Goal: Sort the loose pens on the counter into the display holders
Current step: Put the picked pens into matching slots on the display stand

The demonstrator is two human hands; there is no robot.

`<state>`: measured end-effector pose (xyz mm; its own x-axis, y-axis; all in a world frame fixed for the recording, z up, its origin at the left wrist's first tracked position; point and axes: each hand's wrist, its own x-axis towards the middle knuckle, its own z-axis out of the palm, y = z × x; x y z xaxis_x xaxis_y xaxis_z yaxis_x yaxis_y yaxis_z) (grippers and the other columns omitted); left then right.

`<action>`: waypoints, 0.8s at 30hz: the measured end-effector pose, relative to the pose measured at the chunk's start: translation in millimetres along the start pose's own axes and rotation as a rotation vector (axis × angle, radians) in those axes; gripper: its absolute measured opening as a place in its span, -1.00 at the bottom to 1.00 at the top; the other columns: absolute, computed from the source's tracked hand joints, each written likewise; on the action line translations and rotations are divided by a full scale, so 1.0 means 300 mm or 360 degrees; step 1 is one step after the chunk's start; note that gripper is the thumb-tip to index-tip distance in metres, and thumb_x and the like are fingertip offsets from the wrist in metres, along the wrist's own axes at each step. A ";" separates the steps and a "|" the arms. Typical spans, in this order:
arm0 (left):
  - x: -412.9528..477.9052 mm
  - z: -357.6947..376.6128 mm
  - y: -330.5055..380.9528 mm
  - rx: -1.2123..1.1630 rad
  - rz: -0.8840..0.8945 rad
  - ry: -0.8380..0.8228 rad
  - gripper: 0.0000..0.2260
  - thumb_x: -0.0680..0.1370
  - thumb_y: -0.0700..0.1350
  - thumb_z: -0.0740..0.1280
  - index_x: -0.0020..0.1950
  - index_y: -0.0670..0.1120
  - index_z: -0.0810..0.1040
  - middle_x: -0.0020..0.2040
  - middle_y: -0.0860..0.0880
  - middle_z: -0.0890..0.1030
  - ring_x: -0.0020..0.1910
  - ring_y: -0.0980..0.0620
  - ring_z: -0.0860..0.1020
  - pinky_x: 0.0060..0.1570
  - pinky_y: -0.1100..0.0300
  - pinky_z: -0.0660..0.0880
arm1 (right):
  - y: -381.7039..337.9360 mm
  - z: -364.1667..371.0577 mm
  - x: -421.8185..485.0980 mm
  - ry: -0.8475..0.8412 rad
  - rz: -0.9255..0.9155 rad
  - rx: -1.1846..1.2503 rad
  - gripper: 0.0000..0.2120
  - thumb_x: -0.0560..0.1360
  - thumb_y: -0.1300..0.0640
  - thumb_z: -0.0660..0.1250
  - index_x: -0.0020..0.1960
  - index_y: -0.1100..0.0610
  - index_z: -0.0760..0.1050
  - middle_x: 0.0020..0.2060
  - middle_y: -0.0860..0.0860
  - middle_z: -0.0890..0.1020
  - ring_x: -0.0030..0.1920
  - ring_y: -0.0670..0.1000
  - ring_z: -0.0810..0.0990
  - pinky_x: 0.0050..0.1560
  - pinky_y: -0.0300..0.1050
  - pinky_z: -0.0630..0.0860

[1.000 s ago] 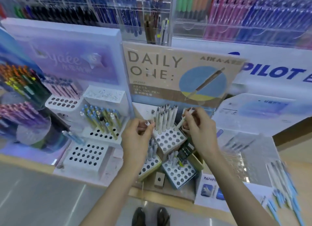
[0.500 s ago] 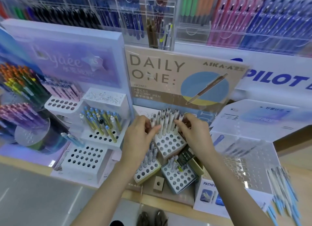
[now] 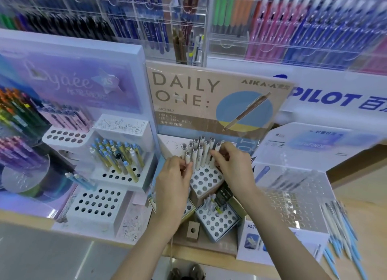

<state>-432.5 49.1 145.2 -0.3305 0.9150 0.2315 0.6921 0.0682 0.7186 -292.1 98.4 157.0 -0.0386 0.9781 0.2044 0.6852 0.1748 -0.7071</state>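
Both hands work the holder [image 3: 206,180] under the sign [image 3: 209,95]. The left hand [image 3: 173,181] pinches a white pen [image 3: 187,157] at its fingertips. The right hand [image 3: 232,170] curls its fingers round a second pen [image 3: 216,152]. Packed neighbours [image 3: 202,152] between the two grips could tilt or lift out if either hand jerks. Loose pens [image 3: 339,223] lie well right of the right wrist.

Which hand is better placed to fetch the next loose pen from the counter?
Right, probably. The right hand is on the same side as the loose pens at the counter's right end; the left hand would have to reach across it.
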 end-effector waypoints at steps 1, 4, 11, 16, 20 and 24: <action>0.001 0.003 0.001 -0.0011 -0.0024 -0.0005 -0.84 0.54 -0.10 0.36 -0.10 -0.20 0.54 -0.18 -0.08 0.56 -0.25 0.00 0.52 -0.27 0.20 0.41 | 0.002 -0.002 0.001 -0.0010 -0.0010 -0.0012 -0.71 0.52 0.04 0.36 -0.22 0.24 0.43 -0.37 0.13 0.59 -0.32 0.08 0.55 -0.26 -0.09 0.42; 0.007 0.005 -0.001 -0.0054 -0.0047 -0.0045 -0.84 0.55 -0.09 0.35 -0.08 -0.19 0.53 -0.15 -0.08 0.57 -0.19 -0.03 0.54 -0.22 0.15 0.44 | 0.026 -0.023 0.001 -0.0131 -0.0032 -0.0002 -0.74 0.52 0.07 0.36 -0.22 0.21 0.41 -0.37 0.09 0.60 -0.32 0.05 0.56 -0.25 -0.12 0.44; -0.022 -0.020 -0.046 -0.0015 0.0015 -0.0170 -0.69 0.54 0.06 0.31 0.13 -0.14 0.52 0.04 -0.03 0.57 0.01 0.00 0.53 -0.13 0.12 0.44 | 0.044 -0.037 -0.075 -0.0083 -0.0003 0.0109 -0.75 0.52 0.14 0.37 0.19 0.15 0.53 -0.05 -0.10 0.56 -0.21 -0.35 0.48 -0.17 -0.57 0.32; -0.072 -0.012 -0.063 0.0018 0.0082 -0.0210 -0.62 0.50 0.06 0.36 0.18 -0.17 0.50 0.12 -0.12 0.54 0.13 -0.08 0.47 0.13 0.02 0.40 | 0.072 -0.079 -0.243 0.0270 0.0213 0.0342 -0.86 0.55 0.15 0.33 0.10 0.06 0.55 -0.10 -0.22 0.60 -0.11 -0.32 0.54 -0.16 -0.52 0.38; -0.028 -0.018 -0.023 -0.0040 0.0068 -0.0073 -0.67 0.50 0.12 0.31 0.05 -0.13 0.53 -0.06 0.00 0.60 -0.04 -0.04 0.55 0.04 -0.10 0.48 | 0.024 -0.112 -0.145 0.0193 0.0219 0.0360 -0.85 0.53 0.08 0.35 0.09 0.05 0.55 -0.12 -0.18 0.58 -0.12 -0.26 0.52 -0.14 -0.48 0.39; -0.003 -0.020 0.003 0.0031 0.0044 0.0022 -0.83 0.52 -0.04 0.38 -0.02 -0.13 0.57 -0.12 -0.05 0.65 -0.13 -0.10 0.59 -0.08 -0.06 0.52 | -0.036 -0.081 0.007 -0.0131 0.0089 0.0093 -0.76 0.53 0.12 0.35 0.14 0.21 0.54 -0.07 0.03 0.61 -0.14 -0.05 0.53 -0.13 -0.30 0.36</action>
<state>-435.4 45.9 149.6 -0.3196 0.9110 0.2604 0.7135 0.0505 0.6988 -282.1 95.8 181.5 -0.0626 0.9921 0.1089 0.6443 0.1235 -0.7547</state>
